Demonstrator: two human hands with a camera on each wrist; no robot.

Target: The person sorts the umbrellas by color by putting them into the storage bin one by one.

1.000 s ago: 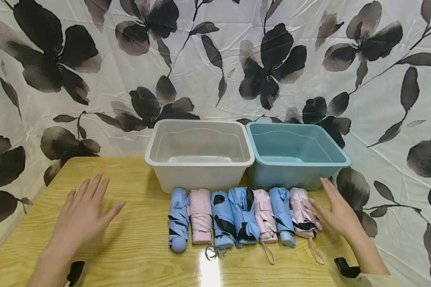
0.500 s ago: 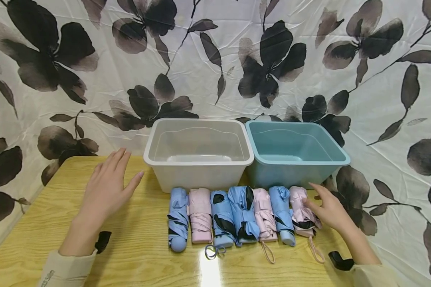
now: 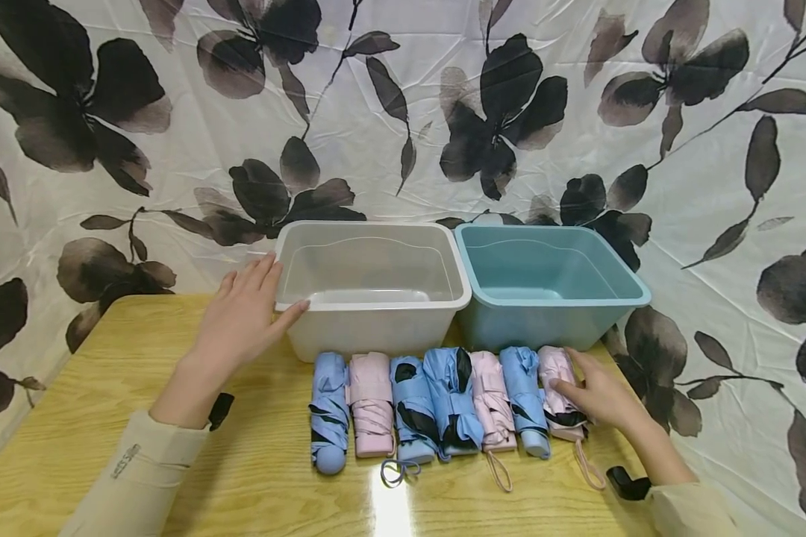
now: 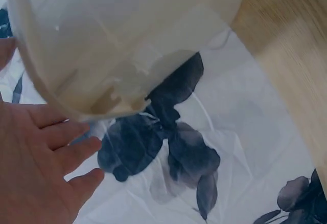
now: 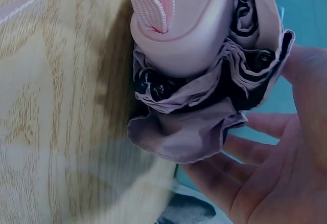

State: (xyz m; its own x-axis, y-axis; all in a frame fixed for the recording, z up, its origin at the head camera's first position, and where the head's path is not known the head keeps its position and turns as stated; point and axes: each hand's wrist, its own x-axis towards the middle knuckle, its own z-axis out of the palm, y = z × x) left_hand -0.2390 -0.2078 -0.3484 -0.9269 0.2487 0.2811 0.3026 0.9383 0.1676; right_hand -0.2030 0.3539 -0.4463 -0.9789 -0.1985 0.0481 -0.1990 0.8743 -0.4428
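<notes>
My left hand is at the left end of the pale grey bin, fingers extended along the outside of its rim and thumb over the front corner. In the left wrist view the fingers lie just outside the bin's curved rim. At the right end of a row of folded umbrellas, my right hand reaches around a pink folded umbrella, thumb on one side and fingers on the other. The right wrist view shows its pink handle end, with loosely extended fingers beside the bunched fabric.
A teal bin stands right of the grey one. Several blue and pink folded umbrellas, among them a blue one at the left end, lie side by side on the wooden table. A floral cloth hangs behind.
My left hand has moved right and forward from over the table to the grey bin's rim. My right hand has moved left, closer around the rightmost pink umbrella; the umbrellas stay in place.
</notes>
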